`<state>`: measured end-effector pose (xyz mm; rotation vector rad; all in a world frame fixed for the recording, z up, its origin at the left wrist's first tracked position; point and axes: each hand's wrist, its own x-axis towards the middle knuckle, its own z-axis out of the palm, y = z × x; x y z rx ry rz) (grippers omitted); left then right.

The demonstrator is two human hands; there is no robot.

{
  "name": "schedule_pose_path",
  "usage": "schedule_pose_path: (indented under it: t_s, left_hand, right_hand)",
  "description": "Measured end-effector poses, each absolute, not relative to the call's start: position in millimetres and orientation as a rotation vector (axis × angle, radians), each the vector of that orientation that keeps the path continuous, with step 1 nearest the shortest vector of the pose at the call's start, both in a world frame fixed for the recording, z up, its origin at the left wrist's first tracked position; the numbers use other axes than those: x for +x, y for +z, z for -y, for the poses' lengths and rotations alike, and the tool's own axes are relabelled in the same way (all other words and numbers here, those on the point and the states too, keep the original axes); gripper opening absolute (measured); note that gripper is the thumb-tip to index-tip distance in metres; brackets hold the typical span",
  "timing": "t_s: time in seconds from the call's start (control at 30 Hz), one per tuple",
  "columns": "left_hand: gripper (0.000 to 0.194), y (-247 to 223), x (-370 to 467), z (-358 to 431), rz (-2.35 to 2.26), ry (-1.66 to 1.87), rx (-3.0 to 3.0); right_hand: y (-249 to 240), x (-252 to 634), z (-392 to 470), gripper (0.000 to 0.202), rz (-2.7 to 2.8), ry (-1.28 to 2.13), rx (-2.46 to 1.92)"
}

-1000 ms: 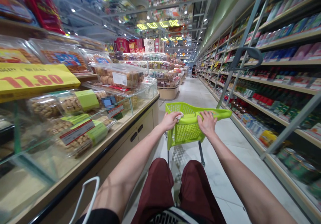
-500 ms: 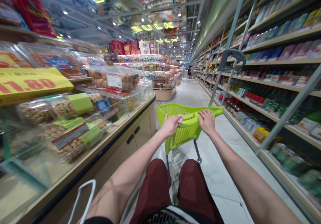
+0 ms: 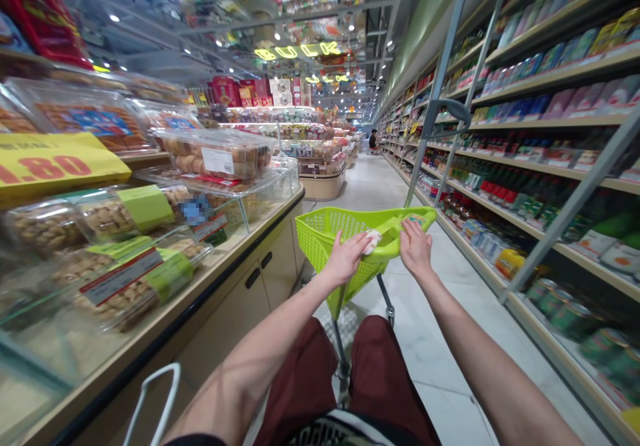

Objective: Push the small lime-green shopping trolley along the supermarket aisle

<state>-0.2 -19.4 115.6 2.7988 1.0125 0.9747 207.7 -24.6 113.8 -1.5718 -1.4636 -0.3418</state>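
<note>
A bright green plastic shopping cart (image 3: 325, 236) stands in front of my legs, its basket angled to the left. My left hand (image 3: 349, 257) is closed on a crumpled white cloth or tissue (image 3: 372, 241), which lies against the cart's handle side. On the right part of the green handle (image 3: 429, 218) my right hand (image 3: 415, 243) is closed, fingers curled over it. A small coloured label shows beside those fingers. The basket's inside is mostly hidden by its wall.
On the left runs a glass-edged counter (image 3: 280, 214) with packed snacks (image 3: 125, 209) and a yellow price sign (image 3: 55, 163). Tall shelves (image 3: 550, 173) with a grey ladder (image 3: 433, 106) line the right. A person (image 3: 373, 141) is low down far along the aisle.
The cart has turned, its basket swinging left and nearer. The white cloth shows more and sits further right with my left hand. The counter and shelves have shifted left in view.
</note>
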Motion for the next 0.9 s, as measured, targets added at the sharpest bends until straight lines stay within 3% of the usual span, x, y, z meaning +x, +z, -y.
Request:
schedule_pose_path:
  t_s: [0.13, 0.37, 0.9]
  left_hand:
    - [0.051, 110, -4, 12, -1.153, 0.973, 2.76]
    - [0.049, 114, 25, 22, -0.896, 1.006, 2.881]
    - [0.047, 94, 49, 11, -1.163, 1.051, 2.868]
  right_hand:
    - [109, 200, 38, 0.043, 1.538, -0.337, -1.532]
    - [103, 208, 35, 0.044, 1.604, -0.358, -1.523]
    - [117, 192, 57, 0.038, 1.731, -0.585, -1.668]
